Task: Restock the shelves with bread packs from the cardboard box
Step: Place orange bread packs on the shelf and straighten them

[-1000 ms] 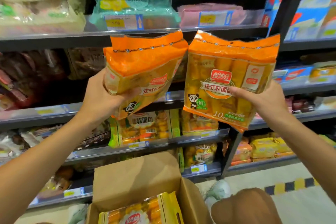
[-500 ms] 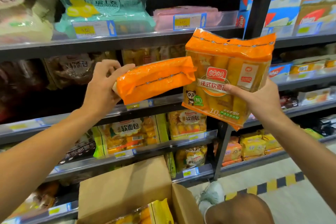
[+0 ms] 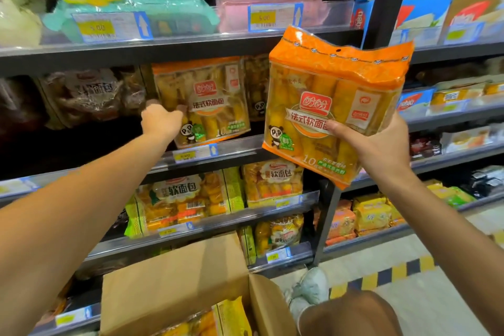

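Observation:
An orange bread pack stands upright on the second shelf, its printed front facing me. My left hand reaches in at the pack's lower left edge, with its fingers curled against that edge. A second orange bread pack is up in the air in front of the shelf post. My right hand grips it from below and behind, thumb across its front. The open cardboard box sits low in front of me, with more yellow packs showing inside.
A dark shelf post runs down behind the held pack. Other bread packs fill the lower shelves, and green and pink packs line the top shelf. My knee and white shoe are beside the box, on a floor with a striped line.
My left hand has set its pack upright on the second shelf and now stays at its left edge. The right hand's pack has shifted slightly right and stays raised.

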`<state>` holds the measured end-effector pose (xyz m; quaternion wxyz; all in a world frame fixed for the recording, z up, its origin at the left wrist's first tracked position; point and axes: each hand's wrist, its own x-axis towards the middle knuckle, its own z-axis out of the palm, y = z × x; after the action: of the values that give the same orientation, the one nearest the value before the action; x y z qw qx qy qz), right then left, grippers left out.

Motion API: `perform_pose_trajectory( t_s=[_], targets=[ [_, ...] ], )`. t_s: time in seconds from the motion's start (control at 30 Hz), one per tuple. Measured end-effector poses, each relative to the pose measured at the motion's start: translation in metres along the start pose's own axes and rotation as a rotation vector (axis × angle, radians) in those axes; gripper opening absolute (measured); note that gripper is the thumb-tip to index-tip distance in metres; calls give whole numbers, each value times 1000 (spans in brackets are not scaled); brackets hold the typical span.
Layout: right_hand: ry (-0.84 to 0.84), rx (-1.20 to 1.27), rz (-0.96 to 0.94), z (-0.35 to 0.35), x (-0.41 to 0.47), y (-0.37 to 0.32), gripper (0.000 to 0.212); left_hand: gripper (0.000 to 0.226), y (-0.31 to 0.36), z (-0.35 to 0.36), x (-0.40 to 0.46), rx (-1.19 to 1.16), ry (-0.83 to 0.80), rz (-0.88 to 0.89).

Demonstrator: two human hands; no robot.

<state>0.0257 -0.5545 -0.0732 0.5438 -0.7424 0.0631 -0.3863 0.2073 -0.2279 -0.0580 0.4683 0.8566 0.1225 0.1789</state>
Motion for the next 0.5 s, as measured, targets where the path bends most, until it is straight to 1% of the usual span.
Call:
perform_pose_trajectory(
  t_s=[0.07, 0.1, 0.13, 0.17, 0.2, 0.23, 0.3, 0.33, 0.37, 0.4, 0.43, 0.47, 0.5],
  targets=[
    [3, 4, 0, 1, 0, 1, 72, 47, 8, 5, 0, 55, 2, 10],
    [5, 1, -2, 1, 0, 1, 72, 46, 12, 7, -5, 84, 32, 34],
    [5, 0, -4, 2, -1, 1, 71, 48, 14, 10, -9, 121, 83, 65],
    [6, 1, -5, 2, -1, 0, 70, 56, 16, 10, -15, 171, 148, 133],
    [4, 3, -7, 2, -2, 0, 70, 69, 15, 7, -19, 226, 213, 244],
    [1, 7, -11, 3, -2, 1, 70, 76, 13, 4, -23, 260, 260, 414],
    [-5, 12, -17, 4, -4, 2, 68, 68, 3, 1, -23, 365, 296, 848],
    [-5, 13, -19, 4, -4, 3, 68, 62, -3, 3, -18, 461, 258, 1022],
    [-7, 14, -22, 5, -5, 3, 68, 58, -5, 4, -19, 582, 175, 1111],
    [-11, 15, -24, 6, -6, 3, 69, 53, -7, 8, -16, 696, 59, 1110],
    [-18, 17, -22, 7, -7, 3, 70, 48, -6, 10, -17, 782, -73, 1046],
    [-26, 22, -19, 8, -8, 3, 71, 42, -4, 11, -16, 832, -200, 975],
    [-34, 25, -18, 9, -8, 2, 72, 35, -2, 11, -16, 834, -316, 917]
  ],
)
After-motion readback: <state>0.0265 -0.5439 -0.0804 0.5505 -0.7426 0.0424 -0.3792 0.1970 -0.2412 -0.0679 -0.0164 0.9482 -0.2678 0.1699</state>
